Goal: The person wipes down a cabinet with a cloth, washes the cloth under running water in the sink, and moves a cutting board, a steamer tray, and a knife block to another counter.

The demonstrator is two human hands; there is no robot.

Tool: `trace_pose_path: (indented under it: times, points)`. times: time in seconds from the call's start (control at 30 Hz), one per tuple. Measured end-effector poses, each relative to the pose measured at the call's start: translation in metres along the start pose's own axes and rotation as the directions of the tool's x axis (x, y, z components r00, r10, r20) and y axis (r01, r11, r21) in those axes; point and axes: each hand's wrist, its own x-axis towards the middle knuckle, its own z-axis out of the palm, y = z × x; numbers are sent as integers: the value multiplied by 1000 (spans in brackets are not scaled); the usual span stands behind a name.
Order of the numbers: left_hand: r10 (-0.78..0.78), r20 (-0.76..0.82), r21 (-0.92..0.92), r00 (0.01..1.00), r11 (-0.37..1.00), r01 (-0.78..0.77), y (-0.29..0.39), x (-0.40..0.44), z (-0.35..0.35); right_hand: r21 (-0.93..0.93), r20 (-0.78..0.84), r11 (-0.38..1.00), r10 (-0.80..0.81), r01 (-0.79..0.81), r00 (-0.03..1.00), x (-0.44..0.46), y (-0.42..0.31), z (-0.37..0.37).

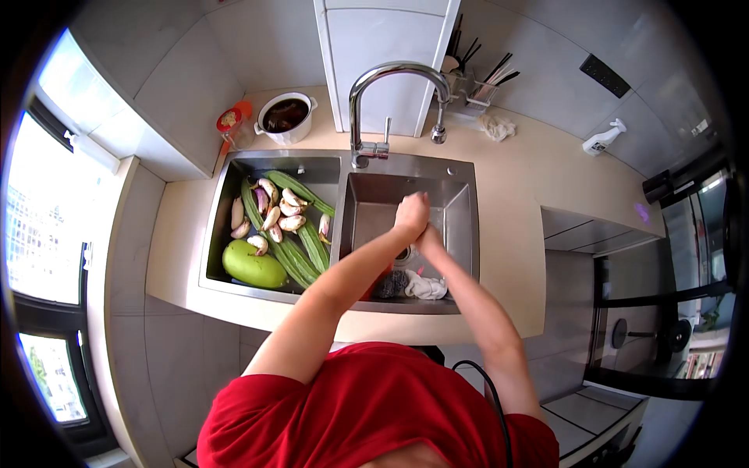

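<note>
Both my hands meet over the right sink basin (463, 226), below and right of the faucet. My left hand (413, 214) is closed and lies against my right hand (427, 236). What the left fingers close on, if anything, I cannot make out. The right fingers are mostly hidden behind the left hand and wrist. Nearer my body, a white cloth (426, 286) and a dark grey scrubber-like bundle (391, 284) lie at the basin's near side. A drain (403, 253) shows partly between my forearms.
In the left basin (324, 168) lie long green gourds (316, 248), a large light-green melon-like fruit (253, 265) and several pinkish-white bulb-shaped vegetables (271, 218). A chrome faucet (355, 117) arches behind. A white pot (289, 134), utensil holder (480, 93) and spray bottle (605, 138) stand on the counter.
</note>
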Motion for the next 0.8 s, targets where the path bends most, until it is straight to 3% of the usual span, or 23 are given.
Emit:
trace_pose_path:
  times: [0.1, 0.17, 0.2, 0.23, 0.3, 0.37, 0.4, 0.43, 0.5, 0.53, 0.6, 0.63, 0.7, 0.73, 0.77, 0.8]
  points:
    - [-149, 102, -30, 984, 988, 153, -26, -11, 11, -74, -39, 997, 6, -9, 999, -15, -6, 8]
    - [-115, 103, 68, 988, 992, 108, -25, -10, -4, -58, 29, 998, -21, 23, 999, -31, -28, -11]
    - [-89, 110, 166, 990, 984, 70, -27, -12, -11, 162, 5, 975, -155, 152, 988, -25, -4, -7]
    - [-259, 323, 61, 910, 965, 253, -13, -1, -36, 293, 28, 931, -236, 218, 971, -15, 16, -2]
    - [-268, 543, -91, 795, 923, 373, 0, 9, -71, 565, 218, 825, -144, -4, 965, -26, 0, -39]
    - [-47, 716, -475, 696, 698, 536, -9, 21, -87, 676, 204, 737, -159, -22, 966, -44, -26, -79]
    - [122, 761, -603, 637, 494, 626, -10, 25, -101, 704, 181, 710, -156, -17, 971, -51, -38, -98]
    - [303, 740, -672, 600, 361, 647, -6, 25, -115, 782, 159, 621, -115, -54, 981, -59, -47, -113]
    - [540, 569, -815, 620, 274, 510, 12, 14, -137, 919, 215, 361, -122, -158, 969, -62, -45, -130]
    - [542, 570, -815, 617, 276, 510, 24, 5, -143, 920, 212, 360, -122, -155, 970, -62, -43, -131]
    - [438, 529, -826, 727, 70, 560, 44, -13, -147, 976, 169, 168, -202, -136, 965, -62, -41, -130]
    - [440, 527, -827, 727, 71, 557, 38, -15, -137, 977, 167, 168, -205, -134, 964, -66, -50, -127]
    - [198, 648, -761, 736, 134, 634, 20, -16, -111, 827, -156, 535, -78, 174, 985, -78, -75, -121]
    - [175, 648, -761, 741, 120, 638, 20, -20, -114, 754, -141, 629, -125, 188, 982, -79, -71, -121]
    - [166, 641, -767, 749, 112, 632, 19, -24, -117, 754, -128, 631, -133, 183, 983, -79, -68, -122]
    - [258, 601, -798, 756, 138, 587, 18, -26, -121, 731, -175, 648, -124, 214, 977, -77, -65, -123]
